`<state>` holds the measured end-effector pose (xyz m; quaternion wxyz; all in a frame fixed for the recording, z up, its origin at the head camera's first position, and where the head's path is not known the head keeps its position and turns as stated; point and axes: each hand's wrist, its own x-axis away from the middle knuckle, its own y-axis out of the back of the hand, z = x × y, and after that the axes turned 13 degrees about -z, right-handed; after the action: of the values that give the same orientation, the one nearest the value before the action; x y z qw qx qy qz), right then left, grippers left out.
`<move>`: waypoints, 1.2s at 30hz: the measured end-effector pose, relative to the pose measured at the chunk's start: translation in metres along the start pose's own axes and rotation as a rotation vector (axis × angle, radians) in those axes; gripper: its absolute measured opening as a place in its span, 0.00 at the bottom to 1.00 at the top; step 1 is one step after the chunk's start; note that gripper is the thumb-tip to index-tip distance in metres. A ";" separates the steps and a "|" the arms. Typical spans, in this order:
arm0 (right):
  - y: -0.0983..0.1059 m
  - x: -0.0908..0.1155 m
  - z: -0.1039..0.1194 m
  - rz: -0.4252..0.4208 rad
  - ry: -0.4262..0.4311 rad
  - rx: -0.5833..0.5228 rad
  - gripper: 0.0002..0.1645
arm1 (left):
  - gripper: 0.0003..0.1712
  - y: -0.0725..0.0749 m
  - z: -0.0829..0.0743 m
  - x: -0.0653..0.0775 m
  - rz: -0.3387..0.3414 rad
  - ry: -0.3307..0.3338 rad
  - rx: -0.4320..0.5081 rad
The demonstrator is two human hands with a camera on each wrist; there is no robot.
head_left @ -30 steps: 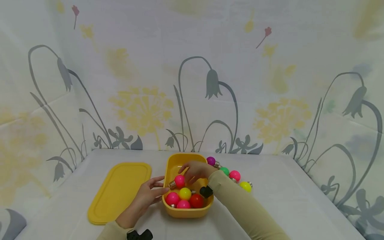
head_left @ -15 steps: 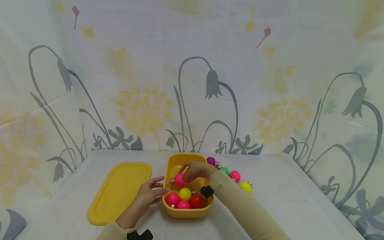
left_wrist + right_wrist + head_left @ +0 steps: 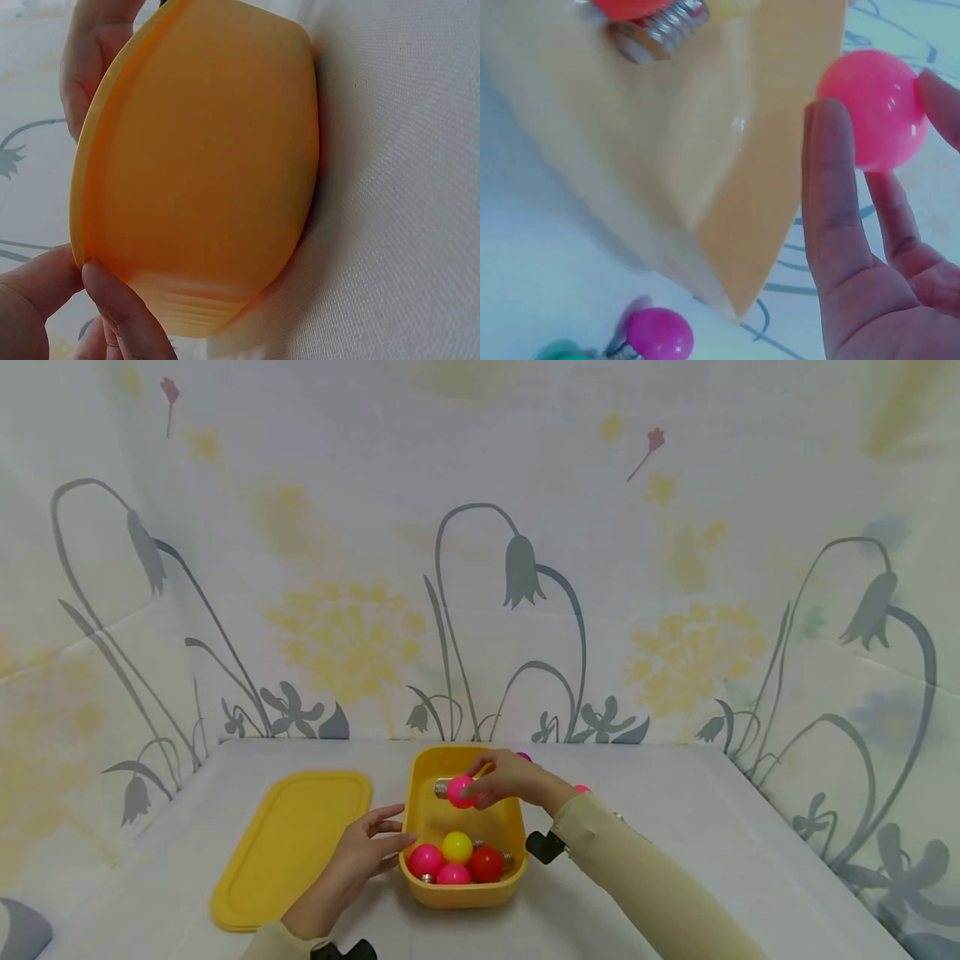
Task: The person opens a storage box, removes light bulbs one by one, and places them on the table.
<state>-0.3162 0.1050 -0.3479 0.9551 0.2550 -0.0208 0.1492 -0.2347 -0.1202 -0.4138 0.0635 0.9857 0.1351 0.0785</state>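
Over the far half of the yellow plastic box (image 3: 462, 900), my right hand (image 3: 510, 778) pinches a pink light bulb (image 3: 460, 792) by its round end. Its metal screw base points left in the head view. In the right wrist view the pink bulb (image 3: 877, 109) sits between thumb and fingertips, beside the box wall. My left hand (image 3: 358, 852) grips the box's left rim; the left wrist view shows thumb and finger on either side of the rim (image 3: 77, 217). In the box's near end lie a yellow bulb (image 3: 457, 847), a red bulb (image 3: 486, 864) and two pink bulbs (image 3: 426, 861).
A flat yellow lid (image 3: 292, 843) lies on the white cloth left of the box. Right of the box are several loose bulbs, a purple bulb (image 3: 660, 334) and a green bulb (image 3: 561, 350) among them, partly hidden by my right arm. A flower-patterned curtain (image 3: 480, 568) stands behind.
My right hand has closed on the pink bulb in the box, then raised it and moved it away from me, slightly rightward. My left hand has stayed at the rim. The head view has shifted slightly.
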 end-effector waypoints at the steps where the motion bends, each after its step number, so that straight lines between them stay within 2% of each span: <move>1: 0.002 0.003 0.000 -0.014 0.008 0.006 0.23 | 0.32 0.000 0.000 0.000 -0.001 0.000 -0.001; 7: 0.012 0.018 -0.008 -0.111 0.077 0.031 0.25 | 0.32 0.000 0.000 0.000 -0.006 0.007 -0.012; 12: 0.021 0.031 -0.018 -0.226 0.084 0.026 0.25 | 0.32 0.000 0.000 0.001 -0.007 0.002 -0.014; 20: 0.032 0.050 -0.032 -0.403 0.102 0.026 0.20 | 0.33 0.000 -0.004 0.003 -0.011 0.007 -0.030; 27: 0.043 0.065 -0.050 -0.490 0.105 0.066 0.22 | 0.33 0.000 -0.004 0.004 -0.015 0.014 -0.028; 36: 0.061 0.084 -0.069 -0.562 0.143 0.086 0.22 | 0.33 0.000 -0.004 0.003 -0.016 0.013 -0.029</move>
<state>-0.2567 0.2122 -0.3684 0.9463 0.2800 0.1243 -0.1031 -0.2321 -0.1190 -0.4099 0.0777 0.9830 0.1422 0.0865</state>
